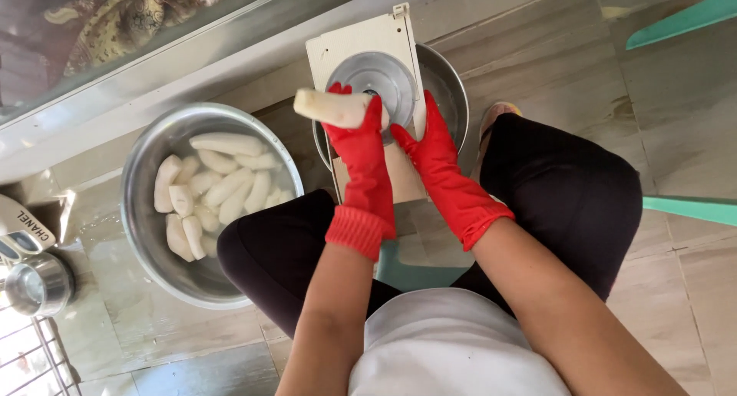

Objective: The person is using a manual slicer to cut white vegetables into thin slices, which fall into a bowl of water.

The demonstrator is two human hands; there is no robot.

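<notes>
The left hand (361,139), in a red glove, clasps a peeled white root (338,108) at twelve o'clock, over the slicer's round metal disc (380,81). The right hand (434,146) lies extended, fingers seemingly pressed against the slicer board (361,43). Further peeled roots fill the steel basin (146,235) at nine o'clock.

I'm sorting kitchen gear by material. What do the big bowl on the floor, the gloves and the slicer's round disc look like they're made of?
The big bowl looks like stainless steel: silvery, with soft reflections. The gloves on the left hand and right hand look like red rubber, matte, with ribbed cuffs. The round disc seems brushed metal, grey and shiny, set in a cream board, perhaps plastic.
</notes>
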